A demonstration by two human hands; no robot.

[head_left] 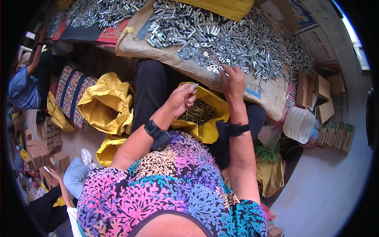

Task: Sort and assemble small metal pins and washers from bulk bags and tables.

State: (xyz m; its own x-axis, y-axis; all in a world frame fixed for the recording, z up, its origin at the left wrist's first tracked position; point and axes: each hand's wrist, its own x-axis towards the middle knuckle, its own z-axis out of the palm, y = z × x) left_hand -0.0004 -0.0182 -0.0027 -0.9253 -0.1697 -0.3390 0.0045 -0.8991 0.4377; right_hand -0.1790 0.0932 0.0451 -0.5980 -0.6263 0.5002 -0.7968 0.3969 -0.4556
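My left hand (182, 99) is closed in a pinch on a small metal bolt (196, 85); only its silvery end shows beyond the fingertips. It is above the left rim of an open yellow sack (209, 136), which holds many brass-coloured bolts (199, 111). My right hand (234, 82) is at the near edge of the table, its fingers bent together beside a patch of loose washers (211, 63). Whatever may be between those fingertips is hidden. Behind the washers spreads a large heap of silvery metal sleeves and rods (237, 35).
Cardboard (173, 58) covers the worktable. More yellow sacks (104, 103) stand on the left. A clear plastic jug (299, 125) and small cardboard boxes (316, 89) are on the right. Another person in blue (24, 89) sits at far left; a second person's arm (62, 185) shows lower left.
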